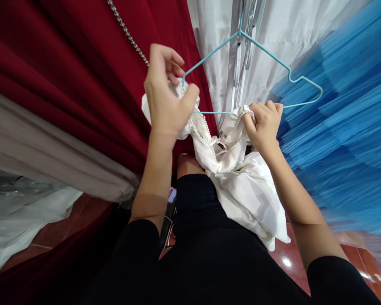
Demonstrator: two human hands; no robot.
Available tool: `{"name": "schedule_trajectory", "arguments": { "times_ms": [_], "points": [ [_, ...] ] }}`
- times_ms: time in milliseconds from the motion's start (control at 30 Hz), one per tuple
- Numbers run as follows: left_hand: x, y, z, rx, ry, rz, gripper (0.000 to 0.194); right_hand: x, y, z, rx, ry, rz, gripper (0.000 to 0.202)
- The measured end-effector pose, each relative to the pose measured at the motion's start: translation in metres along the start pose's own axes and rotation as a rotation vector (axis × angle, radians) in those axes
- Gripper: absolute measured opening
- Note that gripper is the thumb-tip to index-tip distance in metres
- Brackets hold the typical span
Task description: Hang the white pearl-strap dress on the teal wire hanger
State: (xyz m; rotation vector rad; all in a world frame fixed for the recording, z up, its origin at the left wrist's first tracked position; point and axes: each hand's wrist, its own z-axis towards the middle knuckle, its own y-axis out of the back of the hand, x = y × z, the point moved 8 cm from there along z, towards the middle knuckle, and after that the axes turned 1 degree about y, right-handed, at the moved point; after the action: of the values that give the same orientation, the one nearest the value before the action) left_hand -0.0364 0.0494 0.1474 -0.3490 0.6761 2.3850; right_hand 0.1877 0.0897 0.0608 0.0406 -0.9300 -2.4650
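Note:
A light blue wire hanger (211, 53) hangs in front of me, its left end inside a white garment (224, 159) trimmed with strings of pearls. My left hand (168, 95) is at the garment's left shoulder, thumb and fingers spread around the cloth by the hanger's left end. On the other side my right hand (265, 125) is closed on the garment's right shoulder at the hanger's lower bar. The hanger's right end sticks out bare past my right hand. Below, the rest of the garment drapes down beside my black clothing.
Red curtain cloth (92, 63) and a metal chain (127, 31) are on the left, with grey cloth below. Blue tulle (346, 114) fills the right side. White cloth (285, 29) and metal poles stand behind the hanger. Red tiles (79, 216) cover the floor.

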Motion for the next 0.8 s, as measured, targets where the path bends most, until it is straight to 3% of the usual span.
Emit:
{"name": "schedule_trajectory", "arguments": {
  "times_ms": [67, 133, 200, 267, 367, 433, 533, 567, 667, 733, 800],
  "points": [
    [-0.012, -0.020, -0.016, 0.116, -0.010, 0.066, 0.019, -0.002, 0.003, 0.000, -0.013, 0.013, -0.002, 0.042],
    [-0.018, -0.049, -0.036, 0.311, -0.033, 0.126, 0.006, -0.004, 0.005, -0.001, -0.020, 0.020, -0.001, 0.041],
    [-0.018, -0.077, -0.055, 0.480, -0.050, 0.203, 0.020, -0.004, 0.007, -0.002, -0.019, 0.025, 0.002, 0.038],
    [-0.013, -0.093, -0.067, 0.553, -0.045, 0.296, 0.032, -0.001, 0.012, -0.007, -0.013, 0.067, 0.031, 0.032],
    [-0.013, -0.098, -0.070, 0.555, -0.039, 0.366, 0.039, 0.004, 0.032, -0.020, -0.092, 0.198, 0.120, 0.021],
    [-0.015, -0.095, -0.068, 0.558, -0.035, 0.361, 0.039, -0.013, 0.061, -0.032, -0.323, 0.216, 0.139, 0.023],
    [-0.019, -0.092, -0.065, 0.590, -0.028, 0.359, 0.037, -0.072, 0.104, -0.047, -0.719, 0.073, 0.103, 0.021],
    [-0.019, -0.091, -0.064, 0.604, -0.025, 0.366, 0.037, -0.099, 0.109, -0.042, -0.728, -0.023, 0.133, 0.026],
    [-0.019, -0.092, -0.064, 0.643, -0.010, 0.394, 0.039, -0.148, 0.119, -0.013, -0.651, -0.102, 0.275, 0.031],
    [-0.020, -0.093, -0.064, 0.664, -0.005, 0.406, 0.040, -0.151, 0.130, 0.007, -0.676, -0.104, 0.309, 0.032],
    [-0.022, -0.093, -0.064, 0.677, -0.003, 0.412, 0.040, -0.132, 0.138, 0.027, -0.685, -0.049, 0.350, 0.029]
  ]
}}
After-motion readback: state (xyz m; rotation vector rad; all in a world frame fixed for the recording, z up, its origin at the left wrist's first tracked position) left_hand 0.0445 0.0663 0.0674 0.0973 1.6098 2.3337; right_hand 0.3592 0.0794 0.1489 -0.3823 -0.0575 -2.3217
